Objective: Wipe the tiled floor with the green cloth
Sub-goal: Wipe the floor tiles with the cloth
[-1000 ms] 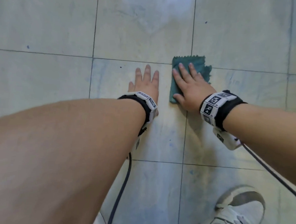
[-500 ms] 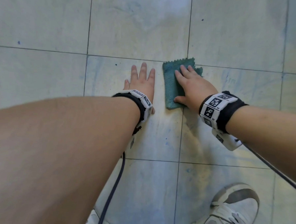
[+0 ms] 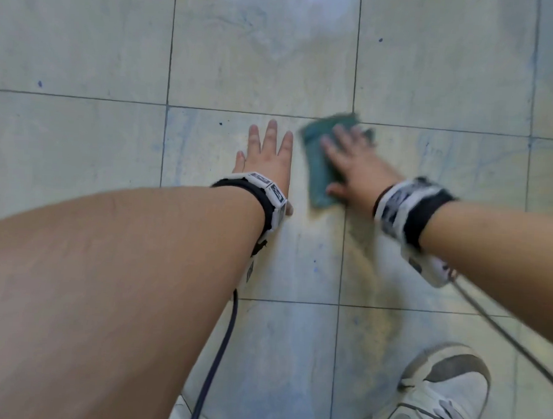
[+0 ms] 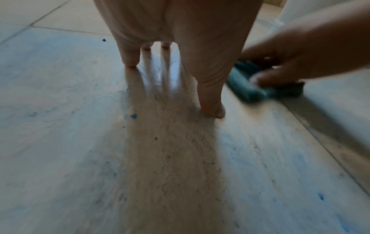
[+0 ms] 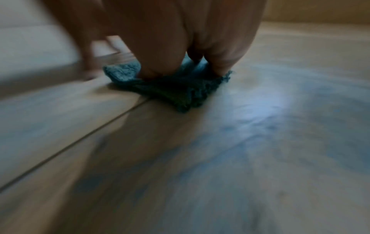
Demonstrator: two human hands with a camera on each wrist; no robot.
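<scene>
Both hands flat: right hand [image 3: 355,168] presses green cloth [image 3: 319,170]; left hand [image 3: 268,159] on tiled floor [image 3: 101,46].

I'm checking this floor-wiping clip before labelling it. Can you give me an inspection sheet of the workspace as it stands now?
Surface: tiled floor, pale, with dark grout lines, bluish smears and small blue specks.
Job's things: green cloth, flat on the floor over a grout line, blurred.
Clutter: nothing seen.
Hands: left hand flat on the tile, fingers straight, beside the cloth and apart from it; right hand pressing on the cloth, fingers spread.
Cables: dark cable hanging from the left wristband; another from the right wristband.
Surroundings: white sneaker at lower right.
</scene>
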